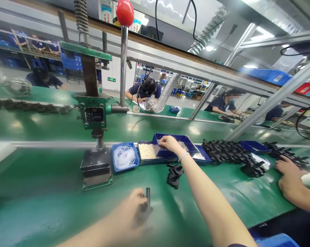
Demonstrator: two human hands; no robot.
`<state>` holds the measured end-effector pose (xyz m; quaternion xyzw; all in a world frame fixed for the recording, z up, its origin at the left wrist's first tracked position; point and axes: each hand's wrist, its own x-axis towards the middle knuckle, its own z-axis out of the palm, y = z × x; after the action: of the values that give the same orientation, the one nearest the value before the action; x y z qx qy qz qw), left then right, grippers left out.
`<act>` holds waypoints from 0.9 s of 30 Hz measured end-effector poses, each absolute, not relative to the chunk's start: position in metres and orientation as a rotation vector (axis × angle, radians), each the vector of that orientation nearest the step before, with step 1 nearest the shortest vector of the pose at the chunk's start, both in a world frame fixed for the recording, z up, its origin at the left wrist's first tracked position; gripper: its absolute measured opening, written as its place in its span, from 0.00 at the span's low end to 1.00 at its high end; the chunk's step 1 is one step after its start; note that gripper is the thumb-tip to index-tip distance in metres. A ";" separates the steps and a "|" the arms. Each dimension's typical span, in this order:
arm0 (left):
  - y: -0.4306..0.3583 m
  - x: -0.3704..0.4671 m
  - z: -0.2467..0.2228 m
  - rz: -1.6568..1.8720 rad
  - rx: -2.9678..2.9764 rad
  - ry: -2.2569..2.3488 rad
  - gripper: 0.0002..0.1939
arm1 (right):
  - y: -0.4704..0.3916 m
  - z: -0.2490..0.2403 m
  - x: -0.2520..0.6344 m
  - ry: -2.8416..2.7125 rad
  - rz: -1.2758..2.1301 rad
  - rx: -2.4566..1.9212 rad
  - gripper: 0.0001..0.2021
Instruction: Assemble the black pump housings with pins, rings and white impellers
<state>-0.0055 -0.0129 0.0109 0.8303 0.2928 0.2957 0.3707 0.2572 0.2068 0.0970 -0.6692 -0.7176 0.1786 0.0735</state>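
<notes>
My left hand, smeared by motion, holds a black plastic part with a short upright tube above the green bench. My right hand, a light band at its wrist, reaches into a dark blue bin of small metal pieces. Its fingertips are pinched together among them; what they grip is too small to make out. That bin rests partly over another bin of small cream-coloured pieces. Two similar black plastic parts lie on the bench below my right wrist.
A hand press with a red-knobbed lever stands left. Beside it sits a blue bin of clear rings. Rows of black parts lie right, near a co-worker's hands. A metal frame crosses behind.
</notes>
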 end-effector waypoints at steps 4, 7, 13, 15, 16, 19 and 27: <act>-0.013 -0.007 0.016 0.720 2.162 0.739 0.19 | 0.208 0.091 0.262 -2.047 0.532 -1.987 0.12; -0.012 -0.009 0.011 0.735 2.172 0.781 0.18 | 0.209 0.090 0.264 -1.981 0.569 -1.982 0.12; -0.004 -0.014 -0.008 0.921 2.280 0.861 0.29 | 0.211 0.088 0.264 -1.872 0.616 -1.957 0.12; -0.002 -0.016 -0.010 0.894 2.311 0.856 0.32 | 0.211 0.087 0.265 -1.837 0.625 -1.936 0.11; -0.002 -0.017 -0.010 0.884 2.325 0.848 0.33 | 0.210 0.086 0.265 -1.816 0.629 -1.922 0.11; 0.000 -0.018 -0.010 0.894 2.365 0.833 0.35 | 0.210 0.088 0.264 -1.738 0.635 -1.866 0.11; 0.003 -0.021 -0.012 0.886 2.405 0.803 0.34 | 0.161 0.121 0.238 -1.525 0.631 -1.477 0.16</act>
<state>-0.0212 0.0027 -0.0123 0.8723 0.2912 0.3213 0.2260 0.2384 0.1606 0.1210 -0.5964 -0.6160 0.2549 0.4470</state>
